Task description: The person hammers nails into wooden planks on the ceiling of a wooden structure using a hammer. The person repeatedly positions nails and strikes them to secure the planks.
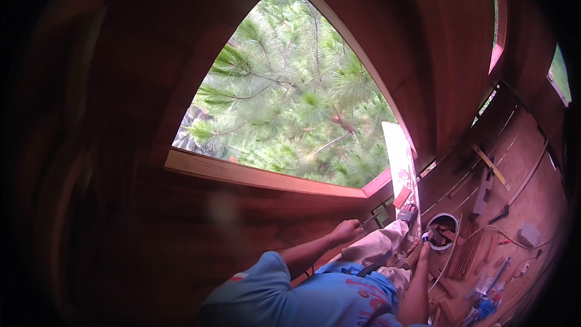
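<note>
My left hand [346,230] is closed round a thin, dark, rod-like tool [368,220], which points forward and right; its exact kind is too small to tell. On my right, the arm reaches down with a dark-and-white watch [425,237] at the wrist. My right hand [432,234] is at the near left rim of a round pale bucket [458,223]. Reddish-brown wood offcuts [446,234] lie inside that bucket. The fingers of this hand blend into the wood, so their grip is unclear.
Ahead is a triangular window opening [290,97] with pine branches outside. A white-stained plank [399,157] leans by its right corner, a reddish block [402,197] on it. Wood strips [475,257], a cable [508,236], a level-like yellowish strip [491,168] and plastic packaging [484,303] litter the floor.
</note>
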A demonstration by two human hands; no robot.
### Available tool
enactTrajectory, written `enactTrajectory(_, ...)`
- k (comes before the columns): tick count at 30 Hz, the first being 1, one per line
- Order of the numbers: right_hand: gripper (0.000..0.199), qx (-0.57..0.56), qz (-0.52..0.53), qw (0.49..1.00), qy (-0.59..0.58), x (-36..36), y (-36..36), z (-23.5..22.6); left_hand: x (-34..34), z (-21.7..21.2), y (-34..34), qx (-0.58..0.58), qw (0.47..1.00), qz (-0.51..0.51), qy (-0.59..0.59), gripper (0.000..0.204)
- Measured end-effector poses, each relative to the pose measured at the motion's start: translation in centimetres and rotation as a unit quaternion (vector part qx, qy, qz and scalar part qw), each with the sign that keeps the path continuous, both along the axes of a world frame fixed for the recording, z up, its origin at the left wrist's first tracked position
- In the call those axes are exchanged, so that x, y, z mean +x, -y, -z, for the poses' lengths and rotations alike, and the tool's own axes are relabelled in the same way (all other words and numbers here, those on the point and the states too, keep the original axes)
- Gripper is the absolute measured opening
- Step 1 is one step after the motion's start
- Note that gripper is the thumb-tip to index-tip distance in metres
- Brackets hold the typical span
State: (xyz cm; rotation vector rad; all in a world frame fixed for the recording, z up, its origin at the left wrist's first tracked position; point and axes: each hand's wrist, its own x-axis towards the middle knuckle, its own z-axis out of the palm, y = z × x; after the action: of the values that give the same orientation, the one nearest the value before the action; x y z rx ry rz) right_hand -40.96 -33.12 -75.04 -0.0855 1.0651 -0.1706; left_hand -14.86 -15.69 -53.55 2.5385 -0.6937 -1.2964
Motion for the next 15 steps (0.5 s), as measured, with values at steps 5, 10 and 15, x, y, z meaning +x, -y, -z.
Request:
enactTrajectory(5,0.026,-0.043,0.006,0.993,-0.111,-3.0,-1.1,-0.3,-1.1,-1.2,-0.8,-0.03,0.996,-0.013,0.083,0.03)
enactTrajectory(10,0.026,-0.12,-0.013,0.987,-0.107,-1.9,0.5,-3.4,0.5,-9.7,1.1,-0.28,0.927,-0.161,0.189,0.038)
enactTrajectory(15,0.016,-0.261,-0.068,0.963,-0.011,4.8,5.1,-16.9,6.0,-21.2,-2.1,-0.457,0.762,-0.332,0.317,0.038)
